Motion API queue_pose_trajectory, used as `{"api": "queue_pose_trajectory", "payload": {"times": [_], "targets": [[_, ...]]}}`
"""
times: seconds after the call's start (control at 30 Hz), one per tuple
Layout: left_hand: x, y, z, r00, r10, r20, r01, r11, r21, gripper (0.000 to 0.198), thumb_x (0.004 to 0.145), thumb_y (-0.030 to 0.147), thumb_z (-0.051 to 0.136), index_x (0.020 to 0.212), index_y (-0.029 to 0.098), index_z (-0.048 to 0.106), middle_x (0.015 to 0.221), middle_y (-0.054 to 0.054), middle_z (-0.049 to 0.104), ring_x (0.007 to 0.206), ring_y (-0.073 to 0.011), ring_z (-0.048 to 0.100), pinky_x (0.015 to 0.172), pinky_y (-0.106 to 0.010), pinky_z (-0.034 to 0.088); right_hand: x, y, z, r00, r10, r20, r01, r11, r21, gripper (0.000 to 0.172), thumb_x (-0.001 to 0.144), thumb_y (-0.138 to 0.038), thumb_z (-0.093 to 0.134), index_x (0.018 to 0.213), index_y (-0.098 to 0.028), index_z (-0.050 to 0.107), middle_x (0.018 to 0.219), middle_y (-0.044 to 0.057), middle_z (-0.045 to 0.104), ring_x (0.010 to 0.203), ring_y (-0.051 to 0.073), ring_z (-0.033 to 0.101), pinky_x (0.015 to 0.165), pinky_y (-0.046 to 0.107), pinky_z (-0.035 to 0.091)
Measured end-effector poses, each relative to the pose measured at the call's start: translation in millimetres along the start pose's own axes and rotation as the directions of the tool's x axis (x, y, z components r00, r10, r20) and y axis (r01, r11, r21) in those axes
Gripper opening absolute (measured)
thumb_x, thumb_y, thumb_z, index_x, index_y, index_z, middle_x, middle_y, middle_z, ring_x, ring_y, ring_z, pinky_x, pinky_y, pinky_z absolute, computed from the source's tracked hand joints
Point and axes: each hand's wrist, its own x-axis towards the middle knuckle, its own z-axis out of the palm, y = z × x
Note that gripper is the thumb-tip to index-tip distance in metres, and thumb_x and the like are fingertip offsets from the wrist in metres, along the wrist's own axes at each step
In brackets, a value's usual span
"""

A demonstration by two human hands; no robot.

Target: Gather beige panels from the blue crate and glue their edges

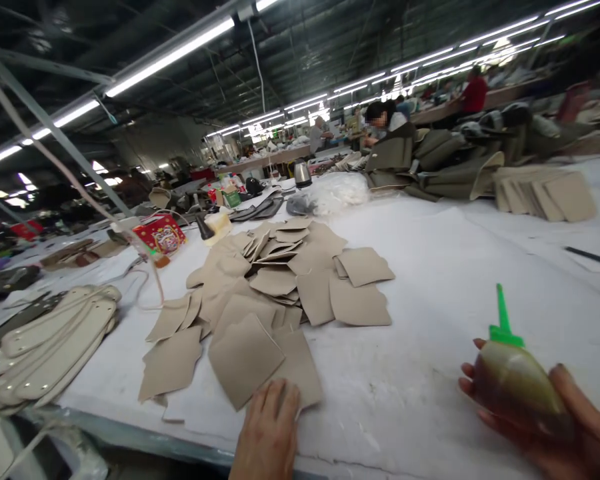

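A heap of flat beige pieces [275, 267] is spread over the white-covered table [410, 280]. My left hand [270, 427] lies flat at the near edge of the heap, its fingertips resting on a beige piece [301, 370] beside another, angular piece [245, 360]. Off to the right, my right hand [575, 420] is wrapped round a soft bottle [517, 387] of brownish liquid, held above the table. The bottle's green nozzle [503, 310] points up and away from me.
Pale straps with rivets [60, 347] lie at the left. Behind the heap are a red box [161, 233], a plastic bag [337, 192] and a metal kettle [303, 173]. Beige panels [545, 193] and dark pieces [440, 167] lie back right; a person [383, 123] is behind them.
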Motion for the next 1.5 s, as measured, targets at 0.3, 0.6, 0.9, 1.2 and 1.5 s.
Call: {"api": "queue_pose_trajectory", "payload": {"times": [0.3,0.6,0.9,1.2,1.5], "targets": [[43,48,-9.1,0.957,0.261,-0.125,-0.289,0.884,-0.368,0.036,0.082,0.002,0.037,0.108,0.02,0.055,0.107,-0.006,0.066,0.118,-0.0154,0.052,0.121,-0.046,0.015,-23,-17,-8,0.999,-0.047,0.012,0.046,0.997,0.068,0.07,0.045,-0.032,0.079,0.112,-0.018,0.067,0.123,0.022,0.058,0.108,0.044,0.057,0.075,0.045,0.06],[81,37,-15.7,0.944,0.157,0.291,0.025,0.843,-0.537,0.039,0.081,0.002,0.031,0.095,0.019,0.063,0.12,-0.007,0.061,0.117,-0.0219,0.05,0.108,-0.048,0.036,-16,-14,-28,0.994,-0.11,-0.015,0.11,0.994,-0.026,0.084,0.039,-0.041,0.085,0.119,-0.032,0.059,0.13,0.01,0.055,0.092,0.033,0.062,0.06,0.039,0.059],[95,129,-20.3,0.829,-0.046,0.557,0.355,0.813,-0.462,0.082,0.074,0.05,0.063,0.143,0.016,0.036,0.15,-0.017,0.031,0.134,-0.0405,0.025,0.113,-0.059,0.022,-28,-15,-9,0.947,-0.211,0.243,0.265,0.94,-0.214,0.061,0.054,-0.042,0.082,0.108,-0.02,0.064,0.118,0.013,0.062,0.105,0.029,0.06,0.083,0.031,0.054],[132,90,-32.6,0.853,0.278,0.442,-0.039,0.878,-0.478,0.052,0.064,0.02,0.056,0.116,0.024,0.059,0.129,-0.01,0.054,0.116,-0.0323,0.047,0.097,-0.052,0.042,-45,-31,-9,0.993,-0.116,-0.038,0.115,0.993,-0.02,0.073,0.046,-0.045,0.083,0.113,-0.023,0.063,0.13,0.013,0.056,0.096,0.035,0.062,0.064,0.04,0.058],[127,111,-15.0,0.865,0.033,0.5,0.192,0.9,-0.392,0.043,0.075,0.015,0.046,0.116,0.007,0.053,0.123,-0.019,0.047,0.117,-0.0325,0.043,0.102,-0.046,0.038,-46,-25,-11,0.932,-0.221,0.286,0.273,0.95,-0.154,0.052,0.068,-0.043,0.079,0.11,-0.019,0.06,0.107,0.008,0.065,0.095,0.022,0.061,0.075,0.029,0.054]]}}
